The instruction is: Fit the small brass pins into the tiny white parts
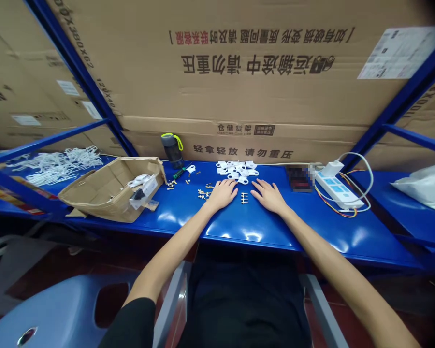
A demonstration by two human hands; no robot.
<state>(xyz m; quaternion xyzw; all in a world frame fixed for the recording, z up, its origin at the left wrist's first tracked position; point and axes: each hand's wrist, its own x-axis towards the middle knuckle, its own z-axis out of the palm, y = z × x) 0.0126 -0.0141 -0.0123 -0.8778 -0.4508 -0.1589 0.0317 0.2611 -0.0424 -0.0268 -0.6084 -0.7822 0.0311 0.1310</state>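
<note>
My left hand lies flat and open on the blue steel shelf top, its fingertips just below a heap of small white plastic parts. My right hand rests open beside it, also touching the shelf and holding nothing. Between the two hands stands a short row of small metal fittings. Left of my left hand lies a cluster of brass-coloured screw-like pieces.
A torn cardboard box holding white and black parts sits at left, beyond it a tangle of white plastic pieces. Farther back are a dark water bottle, a green-handled screwdriver, a black device, a white power strip and stacked cartons.
</note>
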